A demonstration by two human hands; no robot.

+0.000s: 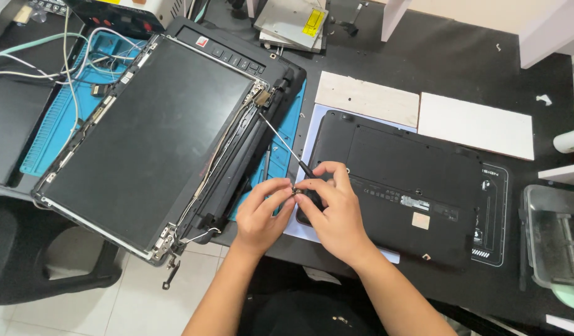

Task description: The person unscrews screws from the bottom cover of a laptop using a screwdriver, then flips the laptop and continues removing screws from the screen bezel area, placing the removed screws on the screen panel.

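Bare black desk (461, 68) lies open beyond the closed laptop base (411, 186); the dismantled laptop screen (144, 137) and loose cables (69, 68) crowd the left side.

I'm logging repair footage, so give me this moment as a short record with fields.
Left hand: pinching a small part at the screwdriver handle
Right hand: holding the screwdriver, tip at the screen hinge
Opened laptop: bezel off, cables exposed, on blue mat
Second laptop: black, underside up
Table: black
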